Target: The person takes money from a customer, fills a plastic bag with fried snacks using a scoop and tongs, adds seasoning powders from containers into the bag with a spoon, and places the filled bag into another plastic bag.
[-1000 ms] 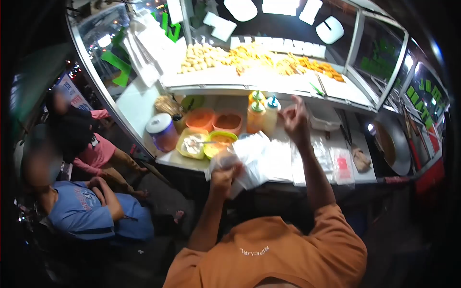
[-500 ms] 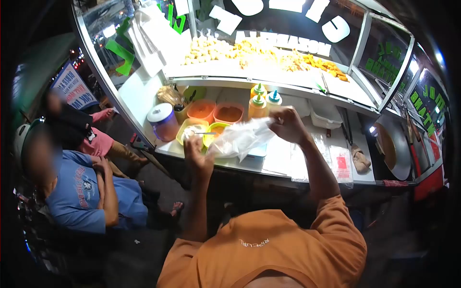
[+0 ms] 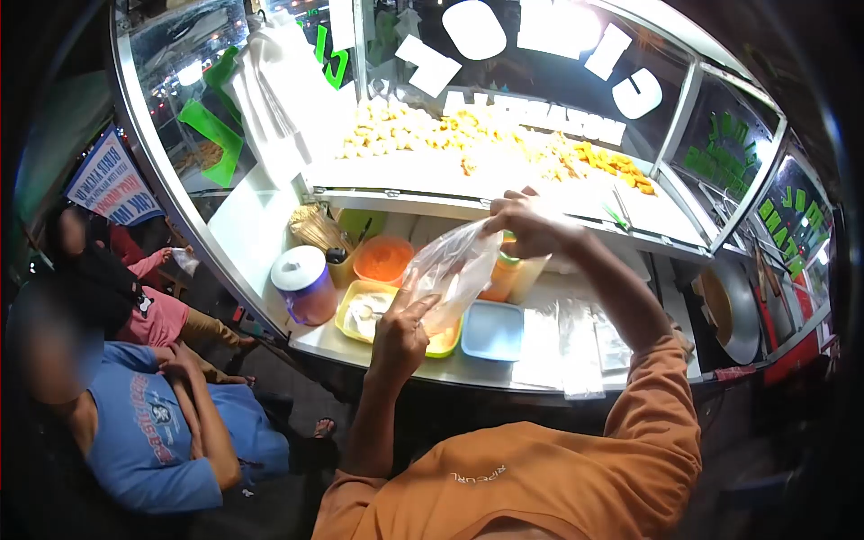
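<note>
A clear plastic bag [image 3: 457,268] hangs upright between my hands over the counter. My right hand [image 3: 533,225] pinches its top edge. Lower down, my left hand [image 3: 401,340] holds the bag's side, its fingers laid along the plastic. Behind the bag are sauce bottles [image 3: 526,274], partly covered by it. Beside my left hand sits a yellow tub [image 3: 349,326] of white powder with a spoon in it. An orange-red tub [image 3: 382,259] stands further back, and a light blue container [image 3: 492,331] lies just right of the bag.
Fried food [image 3: 612,165] fills the lit glass case above. Left are a lidded jar [image 3: 304,286] and wooden skewers [image 3: 310,225]. Flat plastic packets [image 3: 580,346] lie on the counter at right, before a wok [image 3: 731,310]. A person in blue [image 3: 157,423] stands close on the left.
The bag has gone from stretched sideways to hanging upright. My left hand has moved right and down onto its side; my right hand still grips the top edge. The view has shifted slightly.
</note>
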The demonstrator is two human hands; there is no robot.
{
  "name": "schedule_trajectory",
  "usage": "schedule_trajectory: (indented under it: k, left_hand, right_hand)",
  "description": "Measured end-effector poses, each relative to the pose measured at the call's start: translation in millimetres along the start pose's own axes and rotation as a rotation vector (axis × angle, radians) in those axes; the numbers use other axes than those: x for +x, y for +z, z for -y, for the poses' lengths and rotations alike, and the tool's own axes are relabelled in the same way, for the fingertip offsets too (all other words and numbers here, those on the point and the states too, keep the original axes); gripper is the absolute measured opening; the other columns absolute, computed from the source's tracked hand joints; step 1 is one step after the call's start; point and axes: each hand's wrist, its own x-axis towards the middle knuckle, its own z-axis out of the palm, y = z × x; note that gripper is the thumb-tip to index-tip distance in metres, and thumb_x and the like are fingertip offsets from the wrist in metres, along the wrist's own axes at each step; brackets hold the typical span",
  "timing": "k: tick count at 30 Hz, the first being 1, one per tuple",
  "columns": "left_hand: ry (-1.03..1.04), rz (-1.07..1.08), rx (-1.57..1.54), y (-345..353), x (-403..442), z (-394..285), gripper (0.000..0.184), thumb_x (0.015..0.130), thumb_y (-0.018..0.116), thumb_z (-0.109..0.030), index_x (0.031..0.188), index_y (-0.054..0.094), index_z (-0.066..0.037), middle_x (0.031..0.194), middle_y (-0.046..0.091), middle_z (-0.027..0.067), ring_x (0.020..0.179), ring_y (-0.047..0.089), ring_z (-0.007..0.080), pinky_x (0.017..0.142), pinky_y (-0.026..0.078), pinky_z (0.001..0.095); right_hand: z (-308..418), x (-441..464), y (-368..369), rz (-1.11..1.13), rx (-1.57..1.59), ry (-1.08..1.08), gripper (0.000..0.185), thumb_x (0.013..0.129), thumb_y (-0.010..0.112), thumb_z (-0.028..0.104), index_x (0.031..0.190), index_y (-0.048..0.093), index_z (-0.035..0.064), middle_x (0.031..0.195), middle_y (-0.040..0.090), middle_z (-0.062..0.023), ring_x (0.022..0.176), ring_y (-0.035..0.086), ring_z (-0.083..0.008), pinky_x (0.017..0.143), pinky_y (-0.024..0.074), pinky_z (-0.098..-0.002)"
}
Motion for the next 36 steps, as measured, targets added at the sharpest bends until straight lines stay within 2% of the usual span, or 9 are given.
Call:
schedule_trajectory:
  k: [2, 4, 8, 11, 16, 20, 23, 28, 36]
  left_hand:
    - [0.068, -0.124, 0.114, -7.9, 8.7, 24.3, 0.049, 0.073, 0.039, 0.01, 0.116, 0.062, 0.006, 0.127, 0.054, 0.0236, 0.064, 0.064, 0.0191, 0.059, 0.053, 0.0284]
    - [0.096, -0.275, 0.098, -10.9, 11.4, 33.3, 0.044, 0.078, 0.04, 0.008, 0.117, 0.06, 0.006, 0.12, 0.057, 0.0215, 0.072, 0.063, 0.0188, 0.058, 0.054, 0.0279]
    - [0.108, -0.396, -0.062, -10.4, 7.9, 38.7, 0.031, 0.089, 0.044, 0.003, 0.116, 0.06, 0.005, 0.112, 0.06, 0.0184, 0.089, 0.061, 0.0205, 0.053, 0.055, 0.0259]
    - [0.057, -0.37, -0.211, -8.6, 2.5, 39.8, 0.03, 0.091, 0.046, 0.0, 0.118, 0.059, 0.003, 0.117, 0.057, 0.0178, 0.093, 0.061, 0.0224, 0.054, 0.058, 0.0245]
    - [-0.031, -0.246, -0.431, -9.4, 16.4, 30.0, 0.037, 0.093, 0.04, -0.001, 0.128, 0.052, 0.002, 0.126, 0.051, 0.0179, 0.084, 0.064, 0.02, 0.057, 0.058, 0.0243]
    - [-0.099, -0.058, -0.696, -4.7, 37.3, -3.4, 0.043, 0.094, 0.038, -0.003, 0.136, 0.046, -0.001, 0.133, 0.048, 0.0156, 0.073, 0.063, 0.0144, 0.06, 0.054, 0.0239]
    - [-0.069, 0.132, -0.838, 12.8, 48.0, -35.0, 0.047, 0.09, 0.038, 0.001, 0.137, 0.045, -0.003, 0.135, 0.047, 0.0148, 0.067, 0.061, 0.0103, 0.062, 0.051, 0.0237]
    - [-0.122, 0.458, -1.179, 101.3, 29.3, -99.7, 0.051, 0.09, 0.051, -0.003, 0.14, 0.038, 0.0, 0.138, 0.047, 0.0135, 0.069, 0.062, 0.0121, 0.061, 0.051, 0.0248]
    - [-0.559, 0.434, -1.318, 249.5, -27.6, -52.2, 0.055, 0.086, 0.039, 0.006, 0.14, 0.035, -0.003, 0.138, 0.046, 0.0114, 0.072, 0.066, 0.019, 0.058, 0.053, 0.0285]
  right_hand:
    - [-79.4, 51.0, 14.8, 0.262, 0.797, -0.13, 0.034, 0.076, 0.072, 0.026, 0.107, 0.069, 0.0108, 0.097, 0.069, -0.011, 0.096, 0.064, -0.0255, 0.088, 0.0468, -0.0414]
    - [-118.2, 103.0, 39.9, -0.16, 0.904, 0.355, 0.041, 0.076, 0.074, 0.029, 0.107, 0.067, 0.0032, 0.083, 0.069, -0.0129, 0.074, 0.066, -0.0246, 0.068, 0.0519, -0.0337]
    - [-170.2, 174.7, 104.7, -0.335, 0.156, 0.675, 0.042, 0.073, 0.072, 0.033, 0.099, 0.067, 0.0005, 0.094, 0.067, -0.0228, 0.089, 0.065, -0.0353, 0.076, 0.0519, -0.0447]
    - [-196.2, 203.6, 127.0, -0.273, 0.049, 0.801, 0.023, 0.071, 0.061, 0.012, 0.09, 0.069, 0.0025, 0.096, 0.066, -0.0235, 0.092, 0.065, -0.0374, 0.077, 0.0521, -0.0448]
    - [-276.9, 198.0, 97.5, -0.71, 0.279, 1.045, 0.017, 0.082, 0.056, 0.016, 0.079, 0.069, 0.0051, 0.079, 0.068, -0.0139, 0.07, 0.067, -0.0244, 0.059, 0.0555, -0.0393]
    - [-271.1, 137.4, 3.0, -0.616, 1.054, 0.842, 0.024, 0.089, 0.06, 0.027, 0.097, 0.065, 0.0057, 0.092, 0.059, -0.0056, 0.079, 0.06, -0.0184, 0.061, 0.0592, -0.04]
    - [-217.2, 77.6, -67.1, -0.654, 1.136, 0.742, 0.042, 0.089, 0.06, 0.025, 0.124, 0.051, 0.0037, 0.097, 0.056, -0.0099, 0.078, 0.06, -0.0208, 0.063, 0.0605, -0.038]
    - [-169.0, -34.6, -110.2, -0.677, 1.219, 0.615, 0.041, 0.096, 0.052, 0.026, 0.128, 0.043, 0.002, 0.112, 0.059, -0.0211, 0.089, 0.068, -0.031, 0.066, 0.061, -0.0422]
    - [-54.5, -192.3, -23.3, -0.565, 1.437, 0.742, 0.04, 0.093, 0.057, 0.02, 0.127, 0.049, -0.0002, 0.101, 0.064, -0.0169, 0.074, 0.069, -0.0259, 0.061, 0.061, -0.0378]
